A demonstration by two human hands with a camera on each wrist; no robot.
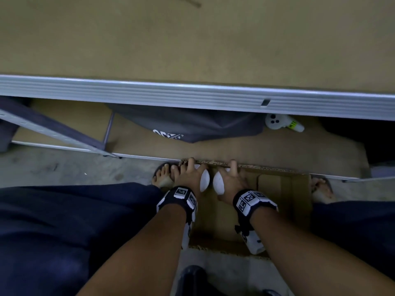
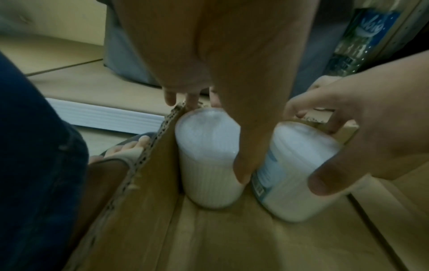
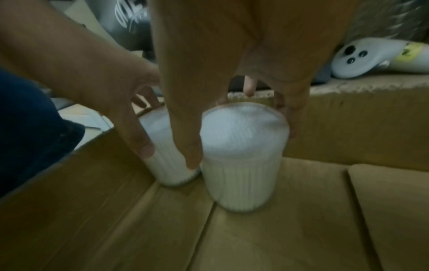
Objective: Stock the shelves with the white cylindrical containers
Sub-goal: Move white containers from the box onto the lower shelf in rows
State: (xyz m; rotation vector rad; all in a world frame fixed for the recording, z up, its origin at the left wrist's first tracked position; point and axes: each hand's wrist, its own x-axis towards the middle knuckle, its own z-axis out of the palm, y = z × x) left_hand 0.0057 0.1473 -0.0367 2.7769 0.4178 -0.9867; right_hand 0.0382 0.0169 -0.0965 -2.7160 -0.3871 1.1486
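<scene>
Against far wall of cardboard box (image 1: 277,189), near its left corner: two white cylindrical containers, upright, long axes vertical. Left hand (image 1: 188,176) fingers curled round left container (image 2: 209,161); right hand (image 1: 232,178) clamps right container (image 3: 243,155).

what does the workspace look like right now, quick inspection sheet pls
surface: bare brown shelf board above; cardboard box on the floor.
job's things: two white containers, left container and right container, upright in the box's far left corner.
clutter: white controller and grey cloth on the lower shelf.
grippers: left hand grips the left container; right hand grips the right container.
cables: nothing seen.
surroundings: concrete floor, sandalled feet beside the box.
</scene>
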